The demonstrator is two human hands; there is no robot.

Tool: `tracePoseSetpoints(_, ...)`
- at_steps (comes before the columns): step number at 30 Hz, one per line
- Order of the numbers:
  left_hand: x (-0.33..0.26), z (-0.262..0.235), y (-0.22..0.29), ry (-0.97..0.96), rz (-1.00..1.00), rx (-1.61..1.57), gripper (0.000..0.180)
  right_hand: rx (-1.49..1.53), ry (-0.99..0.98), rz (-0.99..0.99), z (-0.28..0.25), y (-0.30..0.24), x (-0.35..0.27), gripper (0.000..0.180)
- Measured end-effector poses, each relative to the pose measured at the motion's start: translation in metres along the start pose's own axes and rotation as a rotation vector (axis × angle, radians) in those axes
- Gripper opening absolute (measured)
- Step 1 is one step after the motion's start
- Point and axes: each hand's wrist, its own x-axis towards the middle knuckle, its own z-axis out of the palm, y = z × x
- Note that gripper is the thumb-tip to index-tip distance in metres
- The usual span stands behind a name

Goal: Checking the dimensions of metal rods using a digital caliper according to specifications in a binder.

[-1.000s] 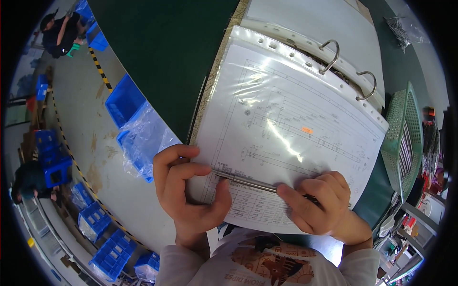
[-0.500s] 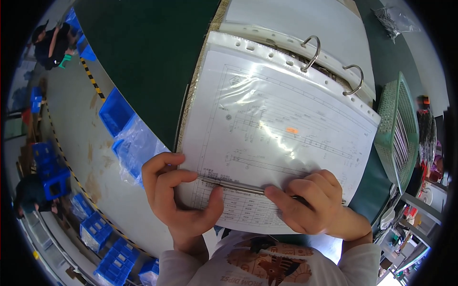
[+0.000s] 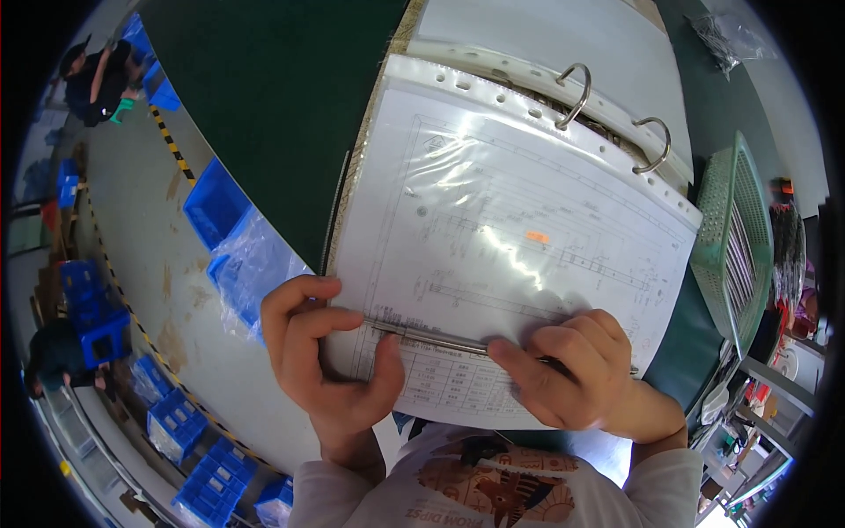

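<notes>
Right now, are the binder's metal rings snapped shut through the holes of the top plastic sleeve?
No, the two metal rings stand open beyond the edge of the plastic sleeve, whose punched holes lie free of them.

One ring binder (image 3: pixel 528 53), two metal rings (image 3: pixel 576 88), one pen (image 3: pixel 431 337), one green basket (image 3: pixel 735 238), two hands (image 3: pixel 330 361).

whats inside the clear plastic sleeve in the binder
The clear sleeve holds a white sheet with a line drawing, an orange mark and a table. Both hands and a thin metal rod cover its lower part.
</notes>
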Motion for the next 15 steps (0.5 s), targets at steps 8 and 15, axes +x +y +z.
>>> tracePoseSetpoints(8,0.0,0.0031,-0.0033,0.002,0.059,0.005,0.031,-0.013,0.012,0.026,-0.0002,-0.0014,-0.0007,0.035)
tracePoseSetpoints(15,0.0005,0.0019,-0.0024,-0.006,0.064,0.03,0.031,-0.003,0.018,0.031,0.0005,-0.0011,-0.001,0.035)
